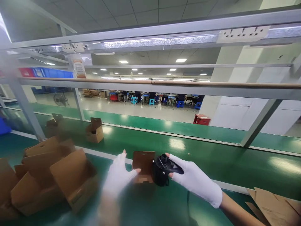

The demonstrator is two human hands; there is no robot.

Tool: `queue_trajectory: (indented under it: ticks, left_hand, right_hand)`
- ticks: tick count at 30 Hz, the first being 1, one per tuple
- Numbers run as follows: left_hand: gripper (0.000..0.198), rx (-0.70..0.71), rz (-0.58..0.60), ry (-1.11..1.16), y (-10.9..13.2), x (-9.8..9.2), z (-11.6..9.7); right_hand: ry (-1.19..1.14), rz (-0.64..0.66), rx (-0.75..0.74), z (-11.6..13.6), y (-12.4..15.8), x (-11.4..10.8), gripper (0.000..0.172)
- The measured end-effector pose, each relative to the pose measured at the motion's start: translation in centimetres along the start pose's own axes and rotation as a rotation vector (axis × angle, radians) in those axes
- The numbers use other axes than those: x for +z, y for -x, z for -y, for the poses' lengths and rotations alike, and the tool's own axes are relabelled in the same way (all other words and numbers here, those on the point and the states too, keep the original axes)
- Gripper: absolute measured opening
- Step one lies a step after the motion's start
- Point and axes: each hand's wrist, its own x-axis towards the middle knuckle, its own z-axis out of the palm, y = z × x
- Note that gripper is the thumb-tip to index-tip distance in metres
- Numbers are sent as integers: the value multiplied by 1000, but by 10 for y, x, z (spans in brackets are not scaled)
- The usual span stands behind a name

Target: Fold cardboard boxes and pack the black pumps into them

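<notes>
My right hand (196,180), in a white fingerless glove, grips a black electric air pump (162,172) by its handle side. The pump has a round body with a short nozzle on top, and a dark cord seems to hang below my hand. Just left of the pump is an open brown cardboard box (144,163), its lid flap raised; the pump covers its right edge. My left hand (121,172), gloved the same way, is at the box's left side with thumb and fingers apart. Its thumb tip is at the box, but contact cannot be made out.
Several open cardboard boxes (72,179) crowd the left of the green bench. Another open box (94,130) stands on the green belt beyond. Flat cardboard pieces (275,204) lie at the lower right. A metal frame (150,88) with sockets crosses above the bench.
</notes>
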Motion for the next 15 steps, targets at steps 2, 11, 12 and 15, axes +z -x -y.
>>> queue_trajectory:
  ticks: [2,11,12,15]
  left_hand:
    - [81,-66,213,-91,-11,5,15]
    - [24,92,387,-122,-31,44,-1]
    - [25,106,390,-125,-32,48,-3]
    - [30,137,404,-132,-33,60,-8]
  right_hand:
    - [112,8,-42,12,-18,8,62]
    - [814,364,-205,22,-93,66,30]
    - [838,410,-190,18,-98,71,28]
    - [883,520,-140,8,-107,86,23]
